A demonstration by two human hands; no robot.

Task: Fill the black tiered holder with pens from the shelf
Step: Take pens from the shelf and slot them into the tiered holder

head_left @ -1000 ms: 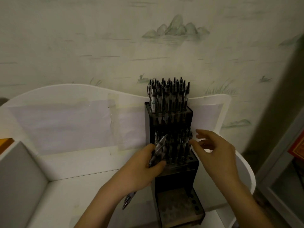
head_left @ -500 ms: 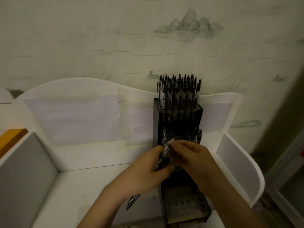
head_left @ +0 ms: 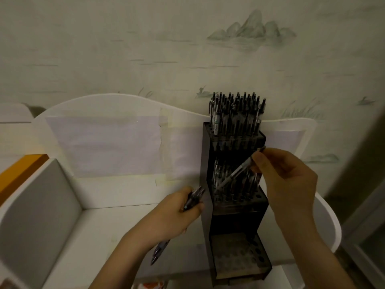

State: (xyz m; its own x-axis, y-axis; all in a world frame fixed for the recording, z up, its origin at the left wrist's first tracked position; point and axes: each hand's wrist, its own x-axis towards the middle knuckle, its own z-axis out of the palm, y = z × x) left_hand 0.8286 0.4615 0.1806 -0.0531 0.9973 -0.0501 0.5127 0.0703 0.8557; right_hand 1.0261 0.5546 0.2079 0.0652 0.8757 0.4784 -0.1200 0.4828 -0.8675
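You are working partway through the filling — the black tiered holder (head_left: 233, 207) is standing on the white shelf (head_left: 108, 222), against its back panel, and its top tier (head_left: 235, 119) is looking packed with upright pens. The middle tier (head_left: 237, 184) is carrying several rows of them, though a few holes along its front and right edge are still showing open. The bottom tier (head_left: 237, 257) is sitting with no pens in it at all, so most of what is left is waiting down there.

Your right hand (head_left: 285, 180) is pinching a single pen (head_left: 239, 170) near its upper end between thumb and fingers, slanting its tip down toward the middle tier; it is not seated yet. Your left hand (head_left: 175, 215) is gripping a small bundle of spare pens (head_left: 193, 198) just left of the holder, fingers curled round them — the exact count is hard to tell in this dim light.
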